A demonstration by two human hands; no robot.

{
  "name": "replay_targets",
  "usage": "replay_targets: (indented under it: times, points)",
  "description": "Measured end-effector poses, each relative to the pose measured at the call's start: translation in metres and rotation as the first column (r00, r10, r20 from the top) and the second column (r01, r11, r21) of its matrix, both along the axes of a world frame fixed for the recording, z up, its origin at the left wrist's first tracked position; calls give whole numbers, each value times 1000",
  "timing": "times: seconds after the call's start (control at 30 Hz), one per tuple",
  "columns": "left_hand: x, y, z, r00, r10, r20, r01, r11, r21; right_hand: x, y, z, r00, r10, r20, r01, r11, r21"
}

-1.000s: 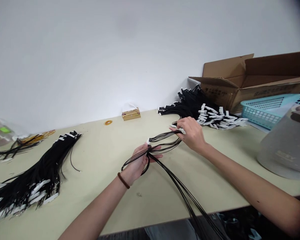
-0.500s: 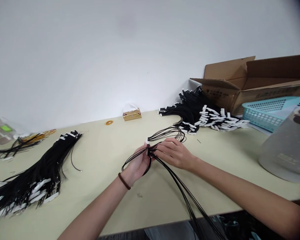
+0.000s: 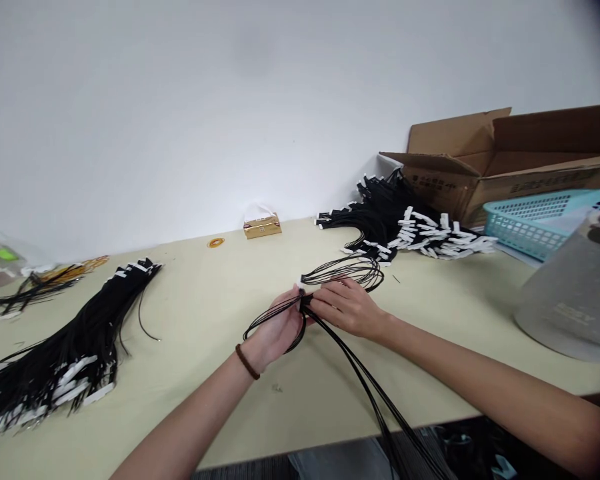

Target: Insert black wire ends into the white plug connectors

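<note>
A bundle of thin black wires (image 3: 353,357) is held between my two hands above the middle of the table. My left hand (image 3: 279,325), with a brown band on its wrist, is closed around the bundle near a white connector (image 3: 301,283). Beside it, my right hand (image 3: 349,308) has its fingers curled onto the same wires, its fingertips close to the gathered spot. Some wires loop out past the right fingers and others loop over the left palm. The long loose ends hang down over the table's front edge. My fingertips are partly hidden by the wires.
Black cables with white connectors lie heaped at left (image 3: 87,333) and at back right (image 3: 385,213). Behind stand a tissue pack (image 3: 263,227) and rubber bands (image 3: 215,243). A cardboard box (image 3: 450,170), turquoise basket (image 3: 523,230) and translucent container (image 3: 570,300) occupy the right.
The wire loop beyond my right fingers has spread wider and reaches farther right. Both hands keep their hold, shifted very slightly to the right.
</note>
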State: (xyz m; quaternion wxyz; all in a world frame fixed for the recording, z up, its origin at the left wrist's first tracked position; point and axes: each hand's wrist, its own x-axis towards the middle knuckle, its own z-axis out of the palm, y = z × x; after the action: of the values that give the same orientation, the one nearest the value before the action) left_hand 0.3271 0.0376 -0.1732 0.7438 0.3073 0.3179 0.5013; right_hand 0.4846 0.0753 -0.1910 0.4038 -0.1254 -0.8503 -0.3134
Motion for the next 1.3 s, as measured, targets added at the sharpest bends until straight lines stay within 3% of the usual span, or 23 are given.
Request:
replay_targets:
  times: [0.33,0.67,0.73,0.83,0.97,1.07,1.17,1.2,1.23,1.3]
  points:
    - [1,0,1,1000,-6,12,6,1000,19,-2,3,-5,999,-9,-33,8,999,-40]
    - [-2,4,-1,998,45,46,-45,999,1,-5,2,-2,985,152,-76,-163,973,-164]
    - [-3,5,0,995,81,58,-81,997,-4,-6,1,-1,967,220,-128,-247,934,-259]
    - [-5,8,0,988,151,39,-152,988,14,-8,-4,1,913,278,-300,-393,800,-454]
    - [-8,11,1,983,181,-34,-179,982,56,-7,-13,9,845,170,-507,-496,606,-622]
    - [-10,11,1,978,194,-71,-192,981,31,-3,-15,17,752,76,-655,-606,473,-640]
    - [-12,11,1,973,215,-79,-215,977,10,6,-6,27,530,-64,-846,-781,351,-516]
    - [-12,11,1,971,225,-82,-225,974,9,11,-1,30,445,-117,-888,-817,352,-456]
    - [-12,11,1,969,233,-86,-233,973,11,16,5,33,375,-168,-911,-825,387,-411]
    - [-12,11,0,966,242,-93,-241,970,21,27,15,36,305,-245,-920,-761,518,-390]
